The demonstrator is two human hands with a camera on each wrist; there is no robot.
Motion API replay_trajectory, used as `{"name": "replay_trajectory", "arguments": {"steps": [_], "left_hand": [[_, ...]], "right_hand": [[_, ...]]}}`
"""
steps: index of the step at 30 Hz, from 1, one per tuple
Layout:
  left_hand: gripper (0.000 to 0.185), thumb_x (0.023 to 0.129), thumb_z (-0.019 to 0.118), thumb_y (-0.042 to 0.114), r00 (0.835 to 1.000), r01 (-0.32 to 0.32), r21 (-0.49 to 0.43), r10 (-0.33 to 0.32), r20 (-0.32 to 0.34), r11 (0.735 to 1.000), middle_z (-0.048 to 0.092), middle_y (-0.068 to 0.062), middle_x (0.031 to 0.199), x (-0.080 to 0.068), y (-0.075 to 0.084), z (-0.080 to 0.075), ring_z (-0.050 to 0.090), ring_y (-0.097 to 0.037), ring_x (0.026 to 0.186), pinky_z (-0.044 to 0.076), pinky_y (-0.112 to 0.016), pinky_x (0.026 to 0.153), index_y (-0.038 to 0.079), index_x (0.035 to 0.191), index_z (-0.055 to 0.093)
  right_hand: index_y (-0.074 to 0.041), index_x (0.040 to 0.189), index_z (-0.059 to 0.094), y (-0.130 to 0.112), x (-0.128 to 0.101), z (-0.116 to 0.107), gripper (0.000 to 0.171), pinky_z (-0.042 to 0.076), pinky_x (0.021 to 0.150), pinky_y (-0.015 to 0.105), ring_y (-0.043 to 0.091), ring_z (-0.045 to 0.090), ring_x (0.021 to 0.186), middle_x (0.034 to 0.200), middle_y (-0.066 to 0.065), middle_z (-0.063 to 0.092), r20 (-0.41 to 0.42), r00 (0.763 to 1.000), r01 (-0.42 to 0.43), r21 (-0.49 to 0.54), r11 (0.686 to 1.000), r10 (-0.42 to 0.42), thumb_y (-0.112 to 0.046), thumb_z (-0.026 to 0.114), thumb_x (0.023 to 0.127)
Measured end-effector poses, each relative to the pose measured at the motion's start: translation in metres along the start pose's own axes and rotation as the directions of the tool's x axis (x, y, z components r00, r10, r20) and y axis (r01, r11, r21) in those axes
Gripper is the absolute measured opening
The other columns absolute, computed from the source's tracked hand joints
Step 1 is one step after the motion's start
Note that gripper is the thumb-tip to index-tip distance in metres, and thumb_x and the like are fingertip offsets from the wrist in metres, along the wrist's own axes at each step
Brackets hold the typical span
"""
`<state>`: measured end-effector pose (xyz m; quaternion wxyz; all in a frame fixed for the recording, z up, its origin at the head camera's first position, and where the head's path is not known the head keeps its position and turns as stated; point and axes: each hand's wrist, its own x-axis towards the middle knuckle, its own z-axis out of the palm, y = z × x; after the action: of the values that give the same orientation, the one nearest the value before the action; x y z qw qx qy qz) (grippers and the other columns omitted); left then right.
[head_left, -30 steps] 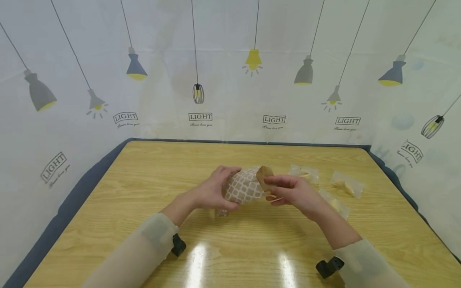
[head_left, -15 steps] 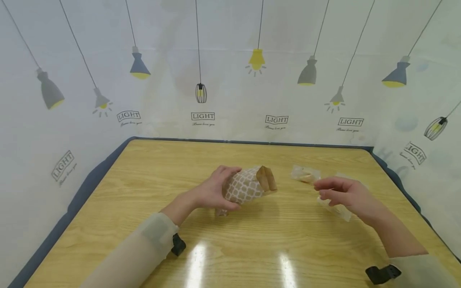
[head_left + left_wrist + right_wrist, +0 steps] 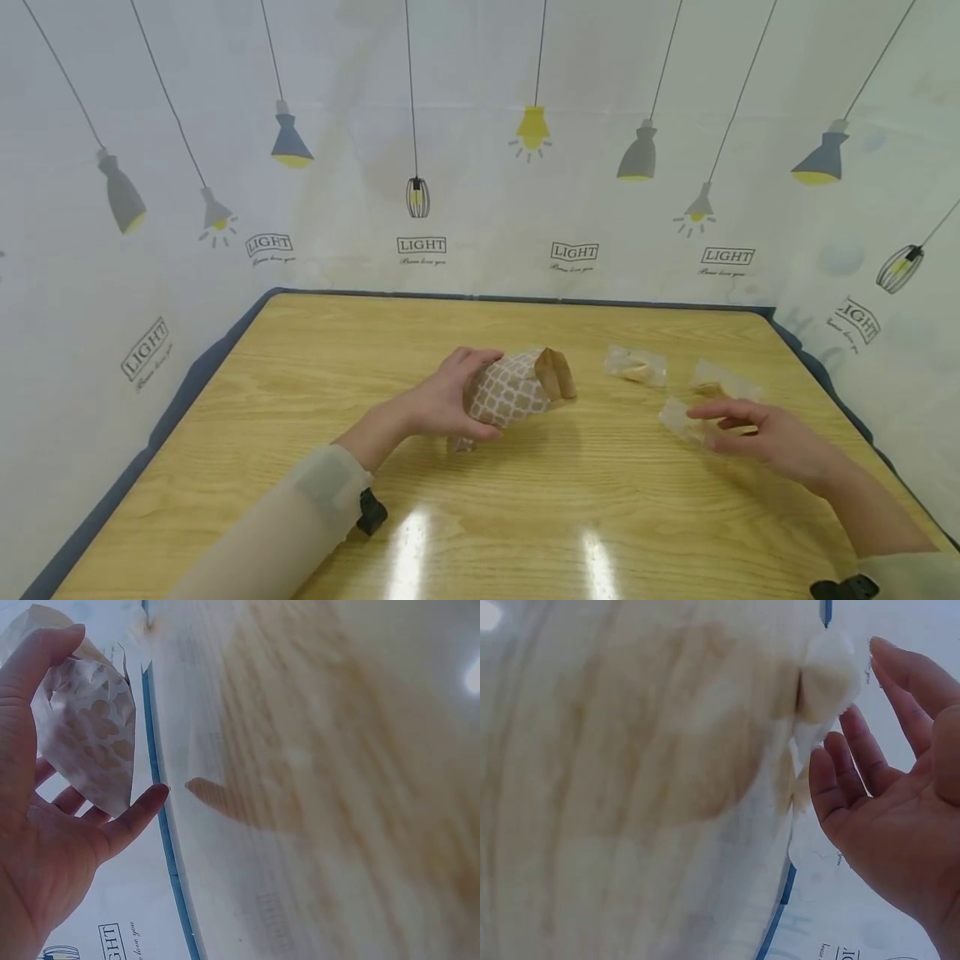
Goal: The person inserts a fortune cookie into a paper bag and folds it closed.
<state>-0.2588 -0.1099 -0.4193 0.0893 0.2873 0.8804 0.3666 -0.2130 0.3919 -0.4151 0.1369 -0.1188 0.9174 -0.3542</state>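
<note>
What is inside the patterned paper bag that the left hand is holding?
The paper bag, gripped by the left hand, opens toward the right, but its inside is dark and hidden. No contents can be seen.

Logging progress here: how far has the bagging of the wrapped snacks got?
Done: cannot tell what is inside the bag. In hand: left hand grips the patterned paper bag, mouth open; right hand reaches over the nearest packet. Left: three wrapped packets lie on the table.

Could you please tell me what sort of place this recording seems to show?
Probably a staged recording corner, not a real kitchen or shop: a bare light wooden table hemmed closely by a white backdrop printed with hanging lamps, holding only a patterned brown paper bag.
</note>
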Motion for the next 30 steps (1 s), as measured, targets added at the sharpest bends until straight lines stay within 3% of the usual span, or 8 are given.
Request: {"name": "replay_trajectory", "arguments": {"steps": [7, 10, 13, 17, 21, 25, 30], "left_hand": [[0.118, 0.077, 0.099, 0.035, 1.0, 0.0, 0.002, 0.0, 0.002, 1.0, 0.041, -0.016, 0.158, 0.0, -0.001, 0.002, 0.048, -0.033, 0.141, 0.047, -0.06, 0.121, 0.019, 0.172, 0.031], [0.118, 0.077, 0.099, 0.035, 1.0, 0.002, 0.004, -0.002, 0.007, 1.0, 0.041, -0.015, 0.158, 0.001, 0.0, 0.002, 0.048, -0.032, 0.141, 0.046, -0.059, 0.122, 0.02, 0.172, 0.031], [0.118, 0.077, 0.099, 0.035, 1.0, 0.007, 0.004, -0.007, 0.009, 1.0, 0.04, -0.015, 0.16, 0.001, 0.001, 0.001, 0.047, -0.032, 0.142, 0.046, -0.058, 0.122, 0.022, 0.172, 0.031], [0.117, 0.077, 0.099, 0.036, 1.0, 0.005, 0.006, -0.005, 0.011, 1.0, 0.039, -0.015, 0.161, 0.002, 0.001, 0.001, 0.047, -0.032, 0.143, 0.045, -0.059, 0.123, 0.022, 0.172, 0.031], [0.117, 0.078, 0.099, 0.036, 1.0, -0.001, 0.009, 0.0, 0.013, 1.0, 0.039, -0.015, 0.161, 0.002, 0.0, 0.001, 0.047, -0.032, 0.142, 0.046, -0.059, 0.122, 0.02, 0.172, 0.031], [0.117, 0.078, 0.099, 0.036, 1.0, 0.002, 0.012, -0.002, 0.014, 1.0, 0.039, -0.015, 0.161, 0.002, 0.0, 0.002, 0.046, -0.033, 0.143, 0.046, -0.059, 0.122, 0.021, 0.172, 0.031], [0.116, 0.078, 0.099, 0.035, 1.0, -0.003, 0.013, 0.003, 0.012, 1.0, 0.039, -0.016, 0.162, 0.002, 0.002, 0.003, 0.046, -0.033, 0.144, 0.046, -0.059, 0.122, 0.021, 0.172, 0.032]], "right_hand": [[-0.019, 0.151, 0.067, 0.002, 0.003, 0.008, 0.05, 0.054, 0.091, 0.02, 0.044, 0.055, 0.142, 0.169, 0.029, 0.043, 0.044, 0.999, 0.013, -0.037, 0.999, -0.011, -0.035, 0.075, 0.104], [-0.02, 0.153, 0.066, 0.001, 0.003, 0.009, 0.054, 0.052, 0.094, 0.02, 0.05, 0.05, 0.148, 0.169, 0.032, 0.04, 0.061, 0.998, 0.014, -0.062, 0.998, -0.01, -0.036, 0.078, 0.102], [-0.021, 0.153, 0.065, -0.002, 0.004, 0.009, 0.058, 0.054, 0.098, 0.031, 0.052, 0.05, 0.147, 0.169, 0.033, 0.04, 0.061, 0.998, 0.019, -0.098, 0.995, -0.013, -0.036, 0.081, 0.1], [-0.02, 0.152, 0.066, -0.008, 0.006, 0.011, 0.052, 0.056, 0.097, 0.039, 0.044, 0.059, 0.137, 0.165, 0.03, 0.047, 0.043, 0.998, 0.045, -0.131, 0.99, -0.04, -0.032, 0.078, 0.102], [-0.024, 0.149, 0.069, -0.023, 0.006, 0.014, 0.042, 0.057, 0.09, 0.029, 0.031, 0.063, 0.129, 0.159, 0.021, 0.058, -0.017, 0.995, 0.09, -0.146, 0.985, -0.093, -0.034, 0.071, 0.108], [-0.029, 0.153, 0.066, -0.045, 0.005, 0.02, 0.043, 0.058, 0.091, 0.024, 0.022, 0.06, 0.13, 0.154, 0.01, 0.061, -0.081, 0.985, 0.141, -0.139, 0.98, -0.153, -0.037, 0.068, 0.11], [-0.021, 0.154, 0.063, -0.072, 0.008, 0.028, 0.046, 0.06, 0.087, 0.024, 0.001, 0.062, 0.115, 0.146, 0.007, 0.066, -0.172, 0.954, 0.234, -0.083, 0.969, -0.246, -0.027, 0.07, 0.109]]}}
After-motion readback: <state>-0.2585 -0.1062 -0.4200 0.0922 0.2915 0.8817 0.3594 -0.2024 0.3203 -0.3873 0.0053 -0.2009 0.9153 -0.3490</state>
